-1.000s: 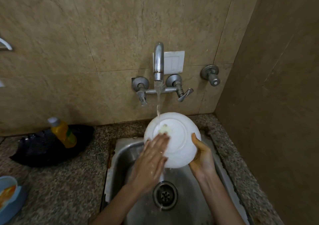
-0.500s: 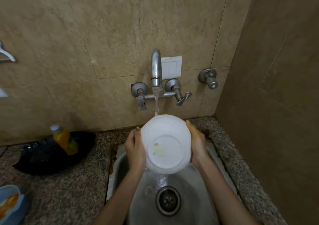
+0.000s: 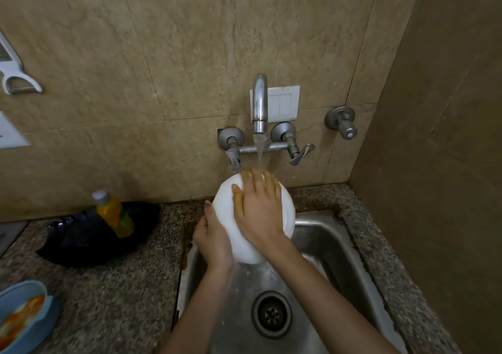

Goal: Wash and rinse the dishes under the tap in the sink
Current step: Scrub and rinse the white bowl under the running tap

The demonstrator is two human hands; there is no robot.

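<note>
Bowl (image 3: 224, 201), white, one; held tilted above the sink (image 3: 339, 258), just under the tap (image 3: 259, 103), whose running water (image 3: 259, 150) falls on the fingertips and the bowl's upper edge. Left hand (image 3: 213, 238): curled round the bowl's left wall, thumb lying up along it. Right hand (image 3: 260, 209): laid flat on the surface that faces the camera, fingers spread, as if to rub. Risks, judged: wet, smooth walls and a one-sided hold could let the bowl slip and knock the steel basin or the tap handles; water striking the tilted surface may splash onto the tabletop (image 3: 108, 285) and wall. Not determinable: whether the covered surface is the bowl's base or its inside; whether soap or residue remains. Nearby: yellow bottle (image 3: 114, 213) on a dark item (image 3: 81, 239), kind unclear; blue dish (image 3: 21, 313) with orange residue, cut off by the lower left edge, apparently unwashed.
</note>
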